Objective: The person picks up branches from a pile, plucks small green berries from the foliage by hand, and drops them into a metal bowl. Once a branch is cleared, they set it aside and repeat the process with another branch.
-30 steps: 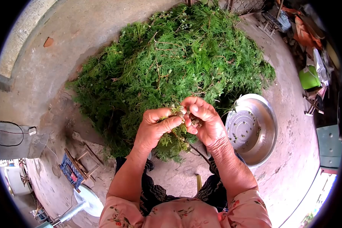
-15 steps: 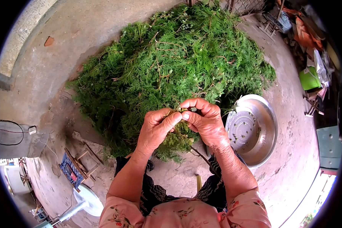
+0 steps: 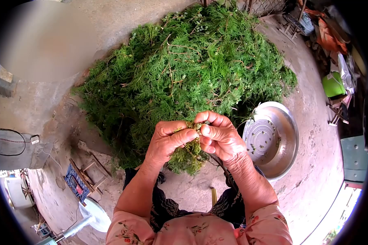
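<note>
A leafy evergreen sprig (image 3: 188, 158) hangs between my hands, above the near edge of a big heap of cut evergreen branches (image 3: 200, 69). My left hand (image 3: 165, 141) is closed, thumb pressed to the fingers around the sprig's upper part. My right hand (image 3: 223, 141) pinches at the same spot, thumb and fingertips touching the sprig; a small greenish lump, perhaps a cone, shows partly between them. To the right of my right hand stands a metal basin (image 3: 289, 153) with small green bits scattered over its bottom.
A small wooden stool (image 3: 78, 181) with a woven seat and a white fan (image 3: 95, 216) are at lower left. A bright green bucket (image 3: 333, 84) stands at right among piled odds and ends. A cable (image 3: 8, 154) runs along the left wall.
My right hand has turned slightly, its thumb drawing a little away from my left thumb. The sprig now hangs more fully in view below my hands. The heap and basin stay put.
</note>
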A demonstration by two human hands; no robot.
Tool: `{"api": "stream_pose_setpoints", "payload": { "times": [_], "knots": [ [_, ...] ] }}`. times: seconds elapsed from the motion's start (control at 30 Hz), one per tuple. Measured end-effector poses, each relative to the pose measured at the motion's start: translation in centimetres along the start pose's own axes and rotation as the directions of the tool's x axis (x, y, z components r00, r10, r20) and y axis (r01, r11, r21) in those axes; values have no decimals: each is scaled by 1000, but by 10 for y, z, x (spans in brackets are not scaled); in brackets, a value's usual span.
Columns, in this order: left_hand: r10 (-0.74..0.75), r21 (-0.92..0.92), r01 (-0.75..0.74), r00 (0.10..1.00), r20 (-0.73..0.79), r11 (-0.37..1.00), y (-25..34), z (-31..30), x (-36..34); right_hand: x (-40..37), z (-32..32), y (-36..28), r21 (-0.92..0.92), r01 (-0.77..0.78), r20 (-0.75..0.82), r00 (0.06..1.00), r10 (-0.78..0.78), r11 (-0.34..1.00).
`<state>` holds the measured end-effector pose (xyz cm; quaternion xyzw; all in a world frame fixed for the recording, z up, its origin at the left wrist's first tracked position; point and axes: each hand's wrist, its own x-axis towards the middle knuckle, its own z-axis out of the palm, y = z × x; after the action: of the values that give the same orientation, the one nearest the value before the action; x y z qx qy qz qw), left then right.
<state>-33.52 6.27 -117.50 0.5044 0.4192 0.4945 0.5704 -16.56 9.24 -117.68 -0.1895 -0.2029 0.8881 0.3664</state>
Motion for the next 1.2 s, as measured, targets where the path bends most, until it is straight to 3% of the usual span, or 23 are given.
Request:
{"api": "stream_pose_setpoints", "payload": {
  "times": [0.17, 0.33, 0.37, 0.53, 0.6, 0.67, 0.8, 0.9, 1.0, 1.03, 1.1, 1.13, 1.2],
  "knots": [
    [-29, -22, 28, 999, -15, 999, 0, 1, 0, 1, 4, 3, -2, 18, -37, 999, -18, 1000],
    [-12, -55, 10, 999, -32, 998, -1, 5, 2, 0, 3, 11, 75, 80, -176, 982, -66, 994],
    [-14, -47, 13, 1000, -27, 999, 0, 6, 2, 3, -4, 12, 60, 90, -88, 993, -85, 994],
    [-5, -2, 5, 998, -57, 1000, 8, 7, 3, 4, -5, -1, 130, 130, -127, 985, -113, 983],
    [2, 4, -2, 996, -86, 1000, 7, 6, 3, 3, -3, -5, 38, 85, -26, 996, -84, 996],
    [31, 166, -30, 1000, -1, 986, 1, -2, 3, 3, 0, -7, -5, 86, -36, 996, -86, 996],
    [10, 188, -12, 1000, 11, 982, 0, 1, 3, 0, 8, -9, -201, 32, -166, 984, -66, 979],
    [40, 287, -46, 999, 29, 957, 1, 1, 4, 0, 10, -10, -499, 22, -144, 984, -108, 866],
    [34, 307, -33, 999, 1, 951, 1, 2, 3, 0, 9, -9, -512, -3, -161, 983, -92, 859],
    [12, 265, -16, 1000, 16, 964, 0, 0, 2, 1, 7, -8, -512, -3, -161, 983, -92, 859],
    [-11, 221, 4, 999, 33, 975, -1, -1, 1, 1, 3, -4, -242, -23, -147, 989, -13, 970],
    [-22, 128, 18, 999, 26, 992, -1, 0, 0, 1, 2, -4, -242, -23, -149, 989, -14, 970],
    [-34, 31, 34, 999, 20, 999, -2, 1, -1, 1, -1, -3, -36, -31, -130, 991, 26, 999]
  ]
}}
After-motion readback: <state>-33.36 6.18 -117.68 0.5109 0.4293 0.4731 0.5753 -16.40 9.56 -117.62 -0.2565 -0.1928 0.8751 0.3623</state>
